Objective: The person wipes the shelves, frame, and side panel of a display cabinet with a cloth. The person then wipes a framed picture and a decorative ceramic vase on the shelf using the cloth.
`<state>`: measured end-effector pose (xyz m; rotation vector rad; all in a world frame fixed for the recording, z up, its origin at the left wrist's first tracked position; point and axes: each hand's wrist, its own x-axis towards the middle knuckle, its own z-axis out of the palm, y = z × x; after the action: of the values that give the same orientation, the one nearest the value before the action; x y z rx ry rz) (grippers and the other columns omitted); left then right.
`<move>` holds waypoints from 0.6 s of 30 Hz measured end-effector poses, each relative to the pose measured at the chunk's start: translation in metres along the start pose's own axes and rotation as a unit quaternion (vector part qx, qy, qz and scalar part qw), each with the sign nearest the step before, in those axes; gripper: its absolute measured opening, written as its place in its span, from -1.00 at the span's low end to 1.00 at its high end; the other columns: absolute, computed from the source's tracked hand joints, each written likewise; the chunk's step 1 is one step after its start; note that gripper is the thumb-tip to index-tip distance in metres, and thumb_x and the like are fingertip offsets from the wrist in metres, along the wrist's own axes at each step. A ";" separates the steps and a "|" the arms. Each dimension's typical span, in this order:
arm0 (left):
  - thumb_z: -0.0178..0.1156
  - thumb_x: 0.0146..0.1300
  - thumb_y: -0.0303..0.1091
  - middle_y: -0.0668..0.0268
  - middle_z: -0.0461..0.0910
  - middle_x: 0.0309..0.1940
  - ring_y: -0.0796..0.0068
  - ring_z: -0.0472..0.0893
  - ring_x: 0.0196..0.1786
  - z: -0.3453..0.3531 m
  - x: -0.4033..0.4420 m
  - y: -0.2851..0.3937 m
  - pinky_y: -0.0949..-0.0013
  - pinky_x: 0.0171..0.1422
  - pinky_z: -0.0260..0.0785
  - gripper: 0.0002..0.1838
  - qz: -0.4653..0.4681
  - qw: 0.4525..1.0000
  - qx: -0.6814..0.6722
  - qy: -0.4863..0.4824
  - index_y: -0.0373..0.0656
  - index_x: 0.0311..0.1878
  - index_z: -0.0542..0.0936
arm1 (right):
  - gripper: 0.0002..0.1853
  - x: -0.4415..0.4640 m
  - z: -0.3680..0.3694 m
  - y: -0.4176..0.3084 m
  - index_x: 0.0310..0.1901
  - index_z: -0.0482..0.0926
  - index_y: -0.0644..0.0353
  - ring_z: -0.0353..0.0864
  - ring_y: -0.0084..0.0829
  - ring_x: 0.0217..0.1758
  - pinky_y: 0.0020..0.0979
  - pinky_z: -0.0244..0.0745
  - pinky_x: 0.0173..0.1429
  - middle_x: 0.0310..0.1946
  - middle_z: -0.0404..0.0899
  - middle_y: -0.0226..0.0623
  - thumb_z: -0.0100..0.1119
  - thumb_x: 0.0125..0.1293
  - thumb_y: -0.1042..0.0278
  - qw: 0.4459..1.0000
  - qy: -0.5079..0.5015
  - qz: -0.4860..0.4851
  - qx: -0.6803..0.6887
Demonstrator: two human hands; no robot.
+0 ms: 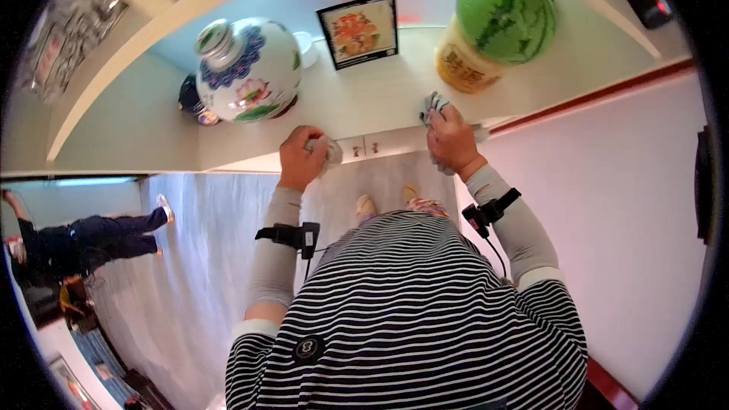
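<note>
Your right hand [453, 140] pinches a striped rag [433, 105] at the front of the shelf [364, 110]; your left hand [301, 158] curls its fingers round a pale rag [332, 153] there too. Both look light and floppy — grab each by its bunched middle.

Lettering barely readable
The yellow label [463, 67] on the jar [492, 29] carries dark characters, probably Chinese, too blurred to read; the round shirt badge [308, 349] shows a pale 8-like mark.
</note>
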<state>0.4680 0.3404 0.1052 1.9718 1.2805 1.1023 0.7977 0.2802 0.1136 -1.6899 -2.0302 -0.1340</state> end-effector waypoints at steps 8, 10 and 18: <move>0.24 0.21 -0.36 0.20 0.64 -0.33 0.32 0.63 -0.26 -0.011 0.000 0.009 0.34 -0.07 0.48 -0.84 -0.025 0.996 -0.069 -0.040 -0.25 -0.22 0.65 | -0.80 0.043 -0.012 -0.020 -0.23 0.53 0.22 0.61 0.06 -0.25 -0.03 0.58 -0.13 -0.20 0.47 0.01 0.15 0.19 0.29 0.984 -0.176 -0.013 0.012; 0.24 0.23 -0.37 0.21 0.64 -0.33 0.33 0.63 -0.26 -0.030 -0.003 0.027 0.34 -0.07 0.47 -0.84 -0.043 0.994 -0.085 -0.062 -0.25 -0.22 0.65 | -0.80 0.047 -0.008 -0.017 -0.23 0.53 0.21 0.60 0.08 -0.26 -0.01 0.57 -0.13 -0.20 0.47 0.02 0.16 0.19 0.28 0.986 -0.164 -0.007 0.020; 0.34 0.19 -0.32 0.19 0.65 -0.32 0.40 0.64 -0.29 -0.171 -0.012 0.151 0.39 -0.18 0.47 -0.71 0.094 0.986 -0.123 -0.055 -0.28 -0.09 0.64 | -0.75 0.049 -0.004 -0.012 -0.18 0.50 0.26 0.53 0.14 -0.16 0.04 0.49 -0.06 -0.23 0.47 0.07 0.09 0.21 0.26 0.987 -0.154 0.014 0.050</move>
<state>0.3910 0.2693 0.3082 1.9629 0.8687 1.1628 0.7822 0.3204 0.1411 -1.7617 -2.1880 0.2493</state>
